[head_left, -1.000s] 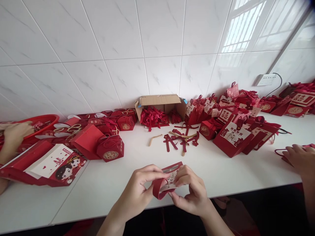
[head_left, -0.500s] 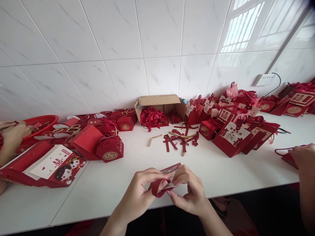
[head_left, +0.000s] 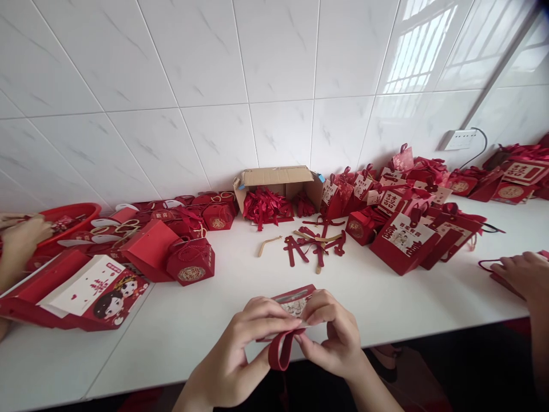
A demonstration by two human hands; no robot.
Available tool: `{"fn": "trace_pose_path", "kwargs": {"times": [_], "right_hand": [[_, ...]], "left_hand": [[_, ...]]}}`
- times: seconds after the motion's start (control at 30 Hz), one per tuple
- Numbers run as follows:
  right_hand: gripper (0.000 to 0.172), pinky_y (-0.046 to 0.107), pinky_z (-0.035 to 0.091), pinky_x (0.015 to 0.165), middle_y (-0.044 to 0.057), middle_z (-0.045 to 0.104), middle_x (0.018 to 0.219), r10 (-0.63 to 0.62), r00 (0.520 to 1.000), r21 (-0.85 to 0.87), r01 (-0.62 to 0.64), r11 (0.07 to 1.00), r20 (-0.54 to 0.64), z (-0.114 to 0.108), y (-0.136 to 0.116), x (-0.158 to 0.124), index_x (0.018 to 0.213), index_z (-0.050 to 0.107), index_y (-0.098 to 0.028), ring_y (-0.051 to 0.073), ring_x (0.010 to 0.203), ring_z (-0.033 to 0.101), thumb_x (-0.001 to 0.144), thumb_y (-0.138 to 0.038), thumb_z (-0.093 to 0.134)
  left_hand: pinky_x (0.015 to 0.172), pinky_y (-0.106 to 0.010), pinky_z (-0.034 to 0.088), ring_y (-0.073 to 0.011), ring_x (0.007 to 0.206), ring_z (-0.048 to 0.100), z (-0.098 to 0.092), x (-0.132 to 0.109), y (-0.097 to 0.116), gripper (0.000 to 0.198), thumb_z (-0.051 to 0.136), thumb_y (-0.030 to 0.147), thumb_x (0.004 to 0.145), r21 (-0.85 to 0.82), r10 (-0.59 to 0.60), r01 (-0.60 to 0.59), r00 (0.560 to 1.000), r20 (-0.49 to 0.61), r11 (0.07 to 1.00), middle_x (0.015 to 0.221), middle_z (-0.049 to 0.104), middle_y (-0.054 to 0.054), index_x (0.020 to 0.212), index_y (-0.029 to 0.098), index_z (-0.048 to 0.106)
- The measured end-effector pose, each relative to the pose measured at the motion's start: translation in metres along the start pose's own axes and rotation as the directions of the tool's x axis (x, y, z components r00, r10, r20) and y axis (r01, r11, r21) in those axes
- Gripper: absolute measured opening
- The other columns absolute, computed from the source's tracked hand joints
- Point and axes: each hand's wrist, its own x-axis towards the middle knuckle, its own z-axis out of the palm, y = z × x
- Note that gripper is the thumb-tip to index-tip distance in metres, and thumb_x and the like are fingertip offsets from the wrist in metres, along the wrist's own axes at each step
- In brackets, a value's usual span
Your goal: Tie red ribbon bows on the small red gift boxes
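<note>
Near the front edge of the white table [head_left: 206, 320], both my hands hold a small flat red gift bag [head_left: 295, 302] with a pale printed panel. My left hand [head_left: 244, 349] pinches its left side. My right hand [head_left: 332, 335] grips its right side, fingers curled. A red ribbon loop [head_left: 281, 350] hangs down from the bag between my hands. Loose red ribbon strips [head_left: 315, 245] lie on the table beyond my hands.
An open cardboard box [head_left: 278, 186] of red ribbons stands at the wall. Piles of red gift boxes [head_left: 191, 260] and bags [head_left: 405, 240] fill both sides. Another person's hand [head_left: 521, 274] works at the right edge; a third hand [head_left: 21, 240] reaches at a red basin [head_left: 71, 214] on the left.
The ribbon loop, curled against the bag a second ago, now hangs down below it. My hands have shifted slightly toward me. The hand at the right edge moved a little.
</note>
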Motion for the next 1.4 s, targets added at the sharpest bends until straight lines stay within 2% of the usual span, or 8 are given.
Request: {"fn": "trace_pose_path", "kwargs": {"times": [0.3, 0.63, 0.73, 0.83, 0.93, 1.1, 1.2, 1.4], "right_hand": [[0.021, 0.033, 0.048, 0.058, 0.001, 0.063, 0.073, -0.027, 0.999, -0.016, 0.027, 0.999, -0.021, 0.001, -0.001, 0.004, 0.085, 0.050, -0.024, 0.016, 0.062, 0.057, 0.076, -0.011, 0.065], [0.020, 0.034, 0.047, 0.059, 0.001, 0.065, 0.071, -0.041, 0.999, -0.042, 0.041, 0.998, 0.015, 0.002, 0.001, 0.002, 0.083, 0.050, -0.024, 0.016, 0.060, 0.059, 0.075, -0.012, 0.065], [0.021, 0.034, 0.047, 0.059, 0.001, 0.065, 0.072, -0.031, 1.000, -0.045, 0.031, 0.999, -0.002, 0.003, 0.002, 0.001, 0.081, 0.050, -0.023, 0.016, 0.060, 0.059, 0.074, -0.011, 0.066], [0.021, 0.033, 0.048, 0.058, 0.001, 0.065, 0.071, -0.001, 0.998, -0.045, -0.002, 0.999, -0.061, 0.008, 0.003, -0.001, 0.080, 0.049, -0.023, 0.015, 0.059, 0.058, 0.074, -0.011, 0.065], [0.022, 0.031, 0.048, 0.057, 0.000, 0.063, 0.068, 0.030, 0.990, -0.018, -0.033, 0.999, -0.140, 0.014, 0.005, -0.005, 0.079, 0.048, -0.023, 0.014, 0.058, 0.057, 0.073, -0.009, 0.064], [0.026, 0.037, 0.054, 0.070, 0.007, 0.068, 0.093, 0.143, 0.987, 0.089, -0.136, 0.987, -0.074, 0.016, 0.006, -0.009, 0.082, 0.047, -0.023, 0.021, 0.087, 0.064, 0.074, -0.005, 0.064], [0.028, 0.039, 0.053, 0.073, 0.006, 0.069, 0.090, 0.158, 0.987, 0.109, -0.153, 0.982, -0.038, 0.014, 0.007, -0.010, 0.084, 0.047, -0.023, 0.021, 0.087, 0.063, 0.074, -0.002, 0.062], [0.027, 0.036, 0.048, 0.066, 0.004, 0.065, 0.081, 0.157, 0.984, 0.073, -0.151, 0.986, -0.084, 0.016, 0.011, -0.012, 0.085, 0.048, -0.024, 0.019, 0.075, 0.057, 0.075, -0.003, 0.062]], "left_hand": [[0.098, -0.049, 0.044, -0.0312, 0.116, 0.054, 0.007, -0.010, -0.006, 0.060, 0.049, 0.003, 0.071, 0.016, 0.032, -0.031, 0.998, -0.049, 0.999, 0.119, 0.061, -0.012, 0.123, 0.030, 0.061], [0.093, -0.043, 0.048, -0.0304, 0.111, 0.057, 0.014, -0.014, -0.014, 0.042, 0.054, 0.013, 0.080, -0.148, -0.076, 0.057, 0.989, -0.131, 0.987, 0.117, 0.060, -0.014, 0.121, 0.024, 0.057], [0.088, -0.038, 0.050, -0.0264, 0.099, 0.061, 0.024, -0.012, -0.014, 0.036, 0.058, 0.021, 0.081, -0.255, -0.127, 0.063, 0.961, -0.244, 0.965, 0.104, 0.064, -0.012, 0.117, 0.022, 0.054], [0.085, -0.035, 0.049, -0.0222, 0.089, 0.062, 0.036, -0.009, -0.014, 0.031, 0.063, 0.030, 0.080, -0.342, -0.207, 0.068, 0.897, -0.389, 0.937, 0.090, 0.065, -0.008, 0.108, 0.023, 0.053], [0.084, -0.033, 0.049, -0.0207, 0.087, 0.062, 0.040, -0.008, -0.019, 0.027, 0.064, 0.033, 0.080, -0.356, -0.250, 0.092, 0.867, -0.431, 0.930, 0.087, 0.065, -0.006, 0.102, 0.023, 0.052], [0.085, -0.032, 0.049, -0.0201, 0.088, 0.064, 0.038, -0.012, -0.035, 0.026, 0.061, 0.028, 0.084, -0.281, -0.239, 0.131, 0.887, -0.395, 0.951, 0.091, 0.065, -0.006, 0.107, 0.023, 0.048], [0.082, -0.030, 0.050, -0.0189, 0.084, 0.065, 0.044, -0.010, -0.035, 0.029, 0.062, 0.030, 0.083, -0.323, -0.287, 0.142, 0.839, -0.462, 0.936, 0.090, 0.066, -0.005, 0.107, 0.023, 0.048], [0.073, -0.025, 0.053, -0.0154, 0.078, 0.064, 0.064, 0.004, -0.022, 0.032, 0.064, 0.034, 0.081, -0.420, -0.387, 0.129, 0.684, -0.619, 0.899, 0.086, 0.064, -0.002, 0.104, 0.023, 0.046]]}}
